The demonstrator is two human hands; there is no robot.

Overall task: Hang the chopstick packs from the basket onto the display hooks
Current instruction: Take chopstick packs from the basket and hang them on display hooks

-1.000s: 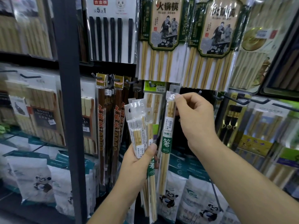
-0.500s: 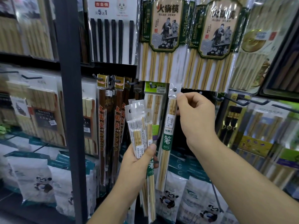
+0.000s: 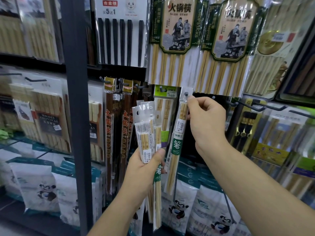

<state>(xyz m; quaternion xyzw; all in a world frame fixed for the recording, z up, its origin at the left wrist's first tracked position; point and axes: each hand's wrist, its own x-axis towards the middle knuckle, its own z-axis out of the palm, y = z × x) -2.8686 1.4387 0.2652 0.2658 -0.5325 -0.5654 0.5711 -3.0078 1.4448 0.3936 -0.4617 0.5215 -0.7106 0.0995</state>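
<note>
Head view — the right hand (image 3: 206, 123) pinches the top of one chopstick pack (image 3: 177, 145), with its hole right at the tip of a hook (image 3: 186, 94) near the middle of the display rack (image 3: 75, 116). The left hand (image 3: 144, 169) grips a bunch of spare packs (image 3: 144, 133). If the hole sits only on the tip, letting go could drop the pack — and a loose thumb could spill the bunch.

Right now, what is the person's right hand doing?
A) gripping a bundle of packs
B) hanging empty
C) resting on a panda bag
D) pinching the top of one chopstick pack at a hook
D: the right hand pinches the top of one chopstick pack, its tab hole at a hook; the left hand grips the bundle of packs.
</note>
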